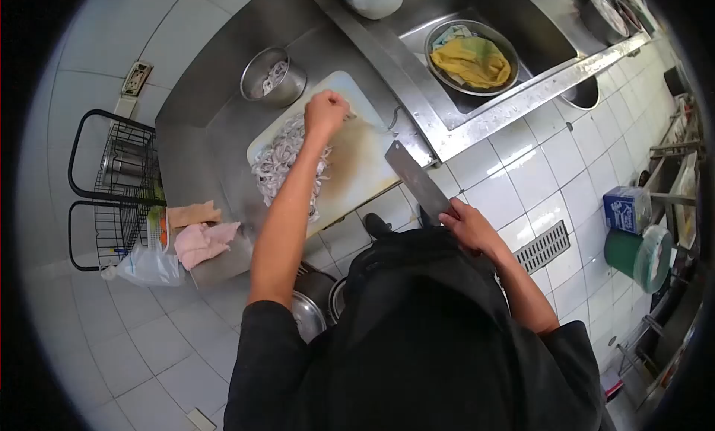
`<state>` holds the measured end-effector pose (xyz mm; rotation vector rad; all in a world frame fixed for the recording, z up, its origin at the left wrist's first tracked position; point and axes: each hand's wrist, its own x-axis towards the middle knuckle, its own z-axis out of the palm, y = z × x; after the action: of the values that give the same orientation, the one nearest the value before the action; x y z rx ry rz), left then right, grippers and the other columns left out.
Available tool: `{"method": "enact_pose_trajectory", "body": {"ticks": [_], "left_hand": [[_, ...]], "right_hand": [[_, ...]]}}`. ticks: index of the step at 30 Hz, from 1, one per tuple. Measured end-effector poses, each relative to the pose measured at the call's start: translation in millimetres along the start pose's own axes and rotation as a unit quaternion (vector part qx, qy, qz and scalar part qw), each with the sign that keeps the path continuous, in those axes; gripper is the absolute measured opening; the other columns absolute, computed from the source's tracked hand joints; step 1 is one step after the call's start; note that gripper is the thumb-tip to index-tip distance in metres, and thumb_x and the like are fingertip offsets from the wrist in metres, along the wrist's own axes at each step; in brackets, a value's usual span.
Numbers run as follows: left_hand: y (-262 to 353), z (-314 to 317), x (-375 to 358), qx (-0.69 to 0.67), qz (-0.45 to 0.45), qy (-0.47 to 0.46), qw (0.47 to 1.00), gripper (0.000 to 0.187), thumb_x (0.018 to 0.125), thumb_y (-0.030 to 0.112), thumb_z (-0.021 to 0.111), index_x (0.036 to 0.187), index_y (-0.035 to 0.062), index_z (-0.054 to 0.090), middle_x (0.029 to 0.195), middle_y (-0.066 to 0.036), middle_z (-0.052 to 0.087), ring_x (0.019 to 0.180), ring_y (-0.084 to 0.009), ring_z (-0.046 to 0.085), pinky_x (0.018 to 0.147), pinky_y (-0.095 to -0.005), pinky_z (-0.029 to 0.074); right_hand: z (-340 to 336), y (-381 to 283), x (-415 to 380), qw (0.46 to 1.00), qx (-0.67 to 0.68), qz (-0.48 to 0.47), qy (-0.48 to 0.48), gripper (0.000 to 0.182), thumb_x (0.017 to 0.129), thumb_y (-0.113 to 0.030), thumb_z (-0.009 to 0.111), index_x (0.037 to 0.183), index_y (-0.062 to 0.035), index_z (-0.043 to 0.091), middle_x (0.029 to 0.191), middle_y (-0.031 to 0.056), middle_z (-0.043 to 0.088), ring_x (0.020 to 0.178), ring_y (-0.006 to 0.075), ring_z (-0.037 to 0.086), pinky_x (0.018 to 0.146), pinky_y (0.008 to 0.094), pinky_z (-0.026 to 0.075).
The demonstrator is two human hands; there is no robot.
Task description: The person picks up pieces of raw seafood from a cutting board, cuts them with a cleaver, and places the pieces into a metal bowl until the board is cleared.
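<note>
My right hand (471, 226) grips the handle of a cleaver (418, 176). The broad blade points up and away, off the right side of the cutting board, above the floor. Over the white cutting board (365, 159), my left hand (326, 115) is closed with its fingers curled; what it holds, if anything, is hidden. A heap of pale greyish cut strips (279, 163), possibly squid, covers the board's left half, beneath my left forearm. Brownish stains mark the board's middle. Beside its far left corner stands a metal pot (274, 77) with more strips inside.
To the right, a steel sink (544, 48) holds a metal basin (439, 66) with a yellow cloth (473, 61). A white bowl (376, 3) stands at the back. At left are a black wire rack (112, 185) and a pink cloth (205, 243). A floor drain (544, 246) lies right.
</note>
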<state>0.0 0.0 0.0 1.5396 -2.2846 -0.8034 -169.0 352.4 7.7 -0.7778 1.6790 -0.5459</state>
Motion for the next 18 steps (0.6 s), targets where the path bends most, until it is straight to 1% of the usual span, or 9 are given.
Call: {"method": "enact_pose_trajectory", "body": {"ticks": [2,3,8,10,12,14,15,17,18], "left_hand": [[10,-16,12,-0.078,0.034,0.024,0.996,0.016,0.080,0.017,0.070,0.089,0.0035,0.073,0.079,-0.013,0.074,0.073,-0.0224,0.071,0.073,-0.0359,0.055],[36,14,17,-0.153,0.043,0.025,0.987,0.016,0.081,0.016,0.070,0.089,0.0025,0.073,0.079,-0.012,0.073,0.072,-0.0206,0.071,0.071,-0.0351,0.056],[109,-37,-6,-0.251,0.048,0.022,0.966,0.016,0.084,0.011,0.071,0.091,-0.0033,0.069,0.079,-0.009,0.070,0.069,-0.0145,0.069,0.063,-0.0307,0.058],[120,-41,-19,-0.295,0.045,0.015,0.954,0.016,0.086,0.010,0.070,0.092,-0.0047,0.067,0.081,-0.009,0.070,0.070,-0.0151,0.069,0.062,-0.0299,0.059],[117,-37,-32,-0.345,0.036,-0.002,0.938,0.017,0.086,0.008,0.070,0.095,-0.0057,0.065,0.083,-0.010,0.069,0.072,-0.0164,0.069,0.063,-0.0301,0.060],[101,-23,-51,-0.366,-0.019,-0.016,0.930,0.016,0.086,0.008,0.070,0.097,-0.0046,0.065,0.085,-0.010,0.069,0.072,-0.0162,0.068,0.063,-0.0306,0.059],[90,-14,-63,-0.378,-0.046,-0.022,0.924,0.016,0.087,0.007,0.069,0.097,-0.0040,0.065,0.086,-0.010,0.069,0.072,-0.0161,0.068,0.063,-0.0308,0.059],[52,13,-95,-0.474,-0.109,-0.021,0.874,0.017,0.087,0.008,0.069,0.098,-0.0032,0.065,0.088,-0.010,0.069,0.070,-0.0160,0.066,0.062,-0.0308,0.059],[30,26,-111,-0.492,-0.162,-0.018,0.855,0.017,0.087,0.008,0.069,0.099,-0.0035,0.065,0.088,-0.010,0.069,0.069,-0.0158,0.066,0.060,-0.0300,0.058]], "right_hand": [[4,-7,1,1.000,0.005,0.003,-0.013,0.031,0.098,-0.029,0.062,0.107,0.0006,0.057,0.100,0.0232,0.070,0.095,0.0374,0.068,0.083,0.0440,0.051],[-28,6,-7,0.999,-0.037,0.010,0.015,0.031,0.098,-0.029,0.062,0.107,0.0007,0.057,0.100,0.0232,0.070,0.094,0.0377,0.068,0.082,0.0441,0.051],[-13,9,0,0.999,-0.045,-0.014,0.015,0.030,0.099,-0.027,0.062,0.105,0.0015,0.056,0.099,0.0232,0.069,0.092,0.0383,0.068,0.082,0.0442,0.051],[-7,8,1,0.999,-0.035,-0.018,0.012,0.030,0.099,-0.027,0.062,0.104,0.0015,0.056,0.099,0.0233,0.069,0.093,0.0382,0.067,0.082,0.0439,0.051],[-3,5,2,1.000,-0.021,-0.014,0.007,0.029,0.098,-0.026,0.062,0.104,0.0017,0.055,0.100,0.0232,0.069,0.093,0.0379,0.068,0.081,0.0435,0.051],[-1,1,0,1.000,-0.003,0.002,0.000,0.028,0.098,-0.025,0.062,0.104,0.0020,0.055,0.100,0.0231,0.069,0.091,0.0375,0.068,0.080,0.0432,0.051],[-2,1,-2,1.000,-0.014,-0.010,0.006,0.028,0.098,-0.024,0.062,0.104,0.0020,0.055,0.100,0.0235,0.069,0.091,0.0381,0.068,0.080,0.0434,0.051],[-3,3,-7,0.999,-0.035,-0.035,0.020,0.026,0.098,-0.022,0.062,0.104,0.0021,0.055,0.099,0.0243,0.069,0.090,0.0393,0.068,0.078,0.0440,0.052],[-2,5,-9,0.996,-0.057,-0.054,0.036,0.025,0.098,-0.022,0.061,0.104,0.0019,0.055,0.096,0.0245,0.070,0.089,0.0409,0.068,0.077,0.0450,0.052]]}}
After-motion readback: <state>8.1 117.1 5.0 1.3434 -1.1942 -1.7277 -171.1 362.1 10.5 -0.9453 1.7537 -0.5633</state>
